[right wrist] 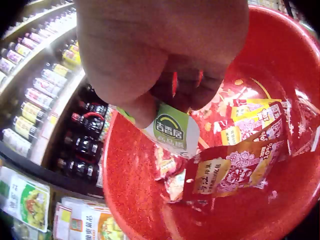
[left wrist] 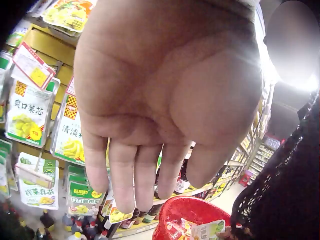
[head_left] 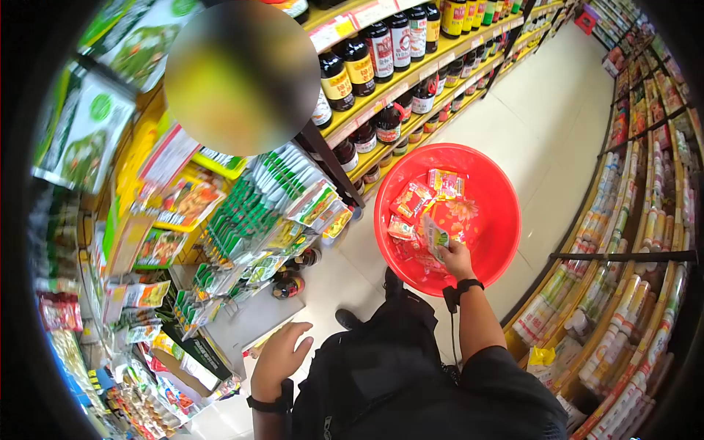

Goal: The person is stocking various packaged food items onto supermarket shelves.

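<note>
My right hand [head_left: 457, 259] reaches over a large red basin [head_left: 506, 220] and pinches a green-and-white food packet [right wrist: 172, 129] between thumb and fingers. Below that packet, several red and yellow food packets [right wrist: 232, 170] lie in the basin, which has a flower print on its bottom. My left hand [head_left: 280, 355] holds nothing and hangs in front of the body, left of the basin. In the left wrist view its palm faces the camera with the fingers extended, overlapping the hanging packets [left wrist: 30, 110] behind it.
Hanging pickle packets [head_left: 253, 213] fill the rack on the left. Dark sauce bottles [head_left: 356, 62] line yellow shelves ahead. Another packed shelf [head_left: 623, 293] curves along the right. Pale floor tiles [head_left: 546, 95] run between them. Bottles [head_left: 288, 284] stand low beside the left rack.
</note>
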### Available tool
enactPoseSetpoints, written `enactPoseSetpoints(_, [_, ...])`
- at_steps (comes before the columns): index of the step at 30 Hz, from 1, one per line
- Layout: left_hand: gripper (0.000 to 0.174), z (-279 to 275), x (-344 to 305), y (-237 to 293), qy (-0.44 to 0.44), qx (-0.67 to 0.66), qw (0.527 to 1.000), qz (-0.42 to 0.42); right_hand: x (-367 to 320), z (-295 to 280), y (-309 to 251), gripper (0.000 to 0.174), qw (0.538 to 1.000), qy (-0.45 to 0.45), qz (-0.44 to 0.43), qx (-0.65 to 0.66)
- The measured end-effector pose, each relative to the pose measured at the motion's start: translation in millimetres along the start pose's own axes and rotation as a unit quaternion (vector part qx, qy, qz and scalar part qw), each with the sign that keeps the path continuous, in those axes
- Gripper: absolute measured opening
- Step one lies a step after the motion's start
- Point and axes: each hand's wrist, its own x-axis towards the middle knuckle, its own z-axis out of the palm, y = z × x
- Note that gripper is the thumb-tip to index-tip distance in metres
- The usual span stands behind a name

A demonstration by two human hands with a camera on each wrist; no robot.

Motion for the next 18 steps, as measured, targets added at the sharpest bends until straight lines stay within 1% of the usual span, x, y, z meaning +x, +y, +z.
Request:
enactPoseSetpoints(1, [0.028,-0.6,-5.8,-5.3,0.008,-0.002,1.000,0.011,-7.7,-3.6,-7.8,0.020,1.000,0.009,-0.022,0.003])
enactPoseSetpoints(2, [0.028,-0.7,-10.2,-13.1,0.017,-0.003,0.999,0.031,-25.1,-10.2,-37.3,0.014,0.999,0.001,-0.031,0.014])
enactPoseSetpoints(5, [0.028,-3.8,-23.4,-32.7,0.021,0.006,0.997,0.070,-64.5,-17.2,-90.5,0.014,0.995,0.004,-0.092,-0.044])
enactPoseSetpoints(6, [0.028,-4.7,-27.2,-36.7,0.031,0.001,0.996,0.083,-73.7,-18.0,-100.6,0.013,0.993,-0.007,-0.108,-0.056])
enactPoseSetpoints(8, [0.028,-6.3,-34.8,-43.3,0.051,-0.011,0.993,0.106,-94.7,-16.1,-120.5,0.012,0.980,-0.032,-0.168,-0.104])
enactPoseSetpoints(9, [0.029,-6.0,-38.9,-47.0,0.055,-0.023,0.991,0.121,-108.5,-12.4,-135.2,0.012,0.971,-0.045,-0.199,-0.128])
enactPoseSetpoints(11, [0.029,-7.7,-45.6,-52.6,0.073,-0.041,0.986,0.147,-142.1,-1.4,-167.4,0.013,0.933,-0.066,-0.298,-0.188])
enactPoseSetpoints(13, [0.031,-9.9,-51.9,-59.1,0.075,-0.034,0.981,0.178,-170.9,17.1,-188.8,0.013,0.908,-0.102,-0.350,-0.204])
enactPoseSetpoints(15, [0.038,-7.4,-55.7,-68.1,0.099,-0.043,0.970,0.217,-206.0,38.4,-215.1,0.013,0.885,-0.145,-0.394,-0.204])
enactPoseSetpoints(17, [0.043,-9.4,-62.9,-70.3,0.127,-0.038,0.961,0.242,-241.3,59.9,-239.9,0.013,0.862,-0.185,-0.414,-0.226])
enactPoseSetpoints(18, [0.045,-10.2,-70.5,-68.8,0.133,-0.050,0.961,0.239,-257.0,70.7,-249.6,0.012,0.864,-0.212,-0.415,-0.192])
